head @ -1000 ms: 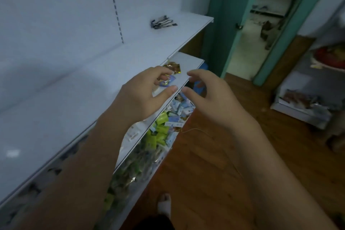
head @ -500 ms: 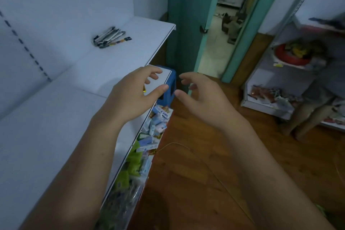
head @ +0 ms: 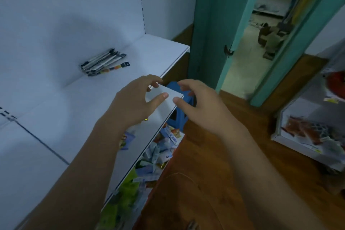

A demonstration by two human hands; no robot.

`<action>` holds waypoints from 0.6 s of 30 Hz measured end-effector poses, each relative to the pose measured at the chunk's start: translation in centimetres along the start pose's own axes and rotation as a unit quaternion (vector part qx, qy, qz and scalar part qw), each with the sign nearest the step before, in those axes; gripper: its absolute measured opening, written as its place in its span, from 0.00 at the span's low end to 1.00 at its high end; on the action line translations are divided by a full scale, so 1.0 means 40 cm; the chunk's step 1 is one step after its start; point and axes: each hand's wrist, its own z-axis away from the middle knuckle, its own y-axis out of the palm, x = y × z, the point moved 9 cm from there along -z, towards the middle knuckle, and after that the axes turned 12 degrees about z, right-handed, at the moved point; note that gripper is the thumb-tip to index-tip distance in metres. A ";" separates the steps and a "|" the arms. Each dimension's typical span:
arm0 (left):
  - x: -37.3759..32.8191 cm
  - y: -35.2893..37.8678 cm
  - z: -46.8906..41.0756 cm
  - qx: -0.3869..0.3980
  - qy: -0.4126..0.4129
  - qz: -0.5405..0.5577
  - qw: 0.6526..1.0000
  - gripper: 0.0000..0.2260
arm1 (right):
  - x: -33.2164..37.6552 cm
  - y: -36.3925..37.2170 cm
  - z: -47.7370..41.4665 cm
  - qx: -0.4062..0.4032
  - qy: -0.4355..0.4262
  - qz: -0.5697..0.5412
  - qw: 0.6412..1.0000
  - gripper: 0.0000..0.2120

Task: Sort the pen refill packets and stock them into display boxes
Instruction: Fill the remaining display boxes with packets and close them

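A bundle of black-and-white pen refill packets [head: 104,63] lies on the wide white upper shelf [head: 115,99] against the back wall. My left hand [head: 137,101] hovers over the far end of the narrower shelf below [head: 168,97], fingers loosely curved, with nothing visible in its grip. My right hand [head: 198,103] hangs just right of that shelf's corner, also loosely curved and holding nothing. The two thumbs almost meet over the shelf edge. A few packets [head: 128,139] lie on this shelf beside my left forearm.
Loose blue, white and green packets [head: 156,155] fill the bottom shelf. A blue stool [head: 177,119] stands past the shelf end. A teal door [head: 211,30] stands ajar ahead. A low white rack [head: 298,136] with goods stands at right on the wooden floor.
The view has swung left and up, bringing the refill bundle closer. Both hands stayed over the shelf end, and my right hand moved nearer the left.
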 end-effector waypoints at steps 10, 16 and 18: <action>0.301 -0.127 -0.189 -0.096 -0.139 -0.125 0.978 0.28 | -0.001 0.164 -0.411 0.075 -0.128 -0.072 0.986 0.24; 0.449 -0.219 -0.306 -0.120 -0.160 -0.186 0.962 0.31 | 0.058 0.305 -0.645 0.139 -0.171 -0.066 0.973 0.24; 0.463 -0.236 -0.334 -0.123 -0.152 -0.205 0.959 0.31 | 0.070 0.334 -0.699 0.150 -0.183 -0.076 0.969 0.23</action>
